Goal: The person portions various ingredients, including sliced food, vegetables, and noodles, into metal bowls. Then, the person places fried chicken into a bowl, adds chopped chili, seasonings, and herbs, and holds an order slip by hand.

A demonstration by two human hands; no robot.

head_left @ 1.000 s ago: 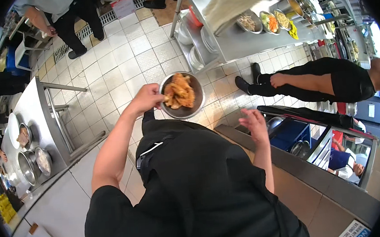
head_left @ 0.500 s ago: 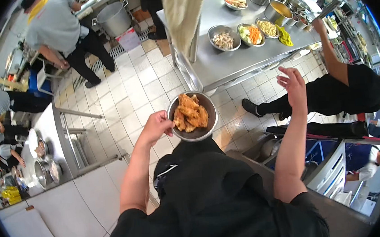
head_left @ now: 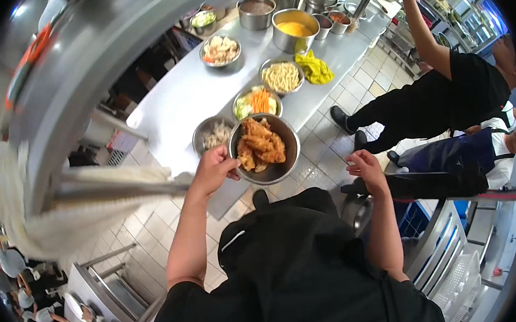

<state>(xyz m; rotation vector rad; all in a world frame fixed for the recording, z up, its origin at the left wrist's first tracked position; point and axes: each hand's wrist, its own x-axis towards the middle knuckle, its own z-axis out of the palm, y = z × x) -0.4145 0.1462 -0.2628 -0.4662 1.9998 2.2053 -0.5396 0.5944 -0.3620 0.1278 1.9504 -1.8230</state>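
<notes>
Left hand point(head_left: 213, 170) grips the rim of a round steel bowl of golden fried pieces point(head_left: 264, 149), held over the steel counter point(head_left: 179, 100) edge. Right hand point(head_left: 366, 168) empty, fingers loosely spread. Bowl of sliced carrot and cabbage point(head_left: 256, 102) just beyond.

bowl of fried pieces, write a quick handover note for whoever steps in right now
Left hand: grips the rim of the steel bowl of fried pieces, held above the near edge of the steel counter.
Right hand: open, empty, out over the tiled floor.
On the counter beside it: bowl of carrot and greens, bowl of pale shreds, bowl of noodles, yellow cloth.
Done: bowl is filled and at the counter.
Left: it is not yet set down; probably place it in the free spot by the other bowls.
</notes>
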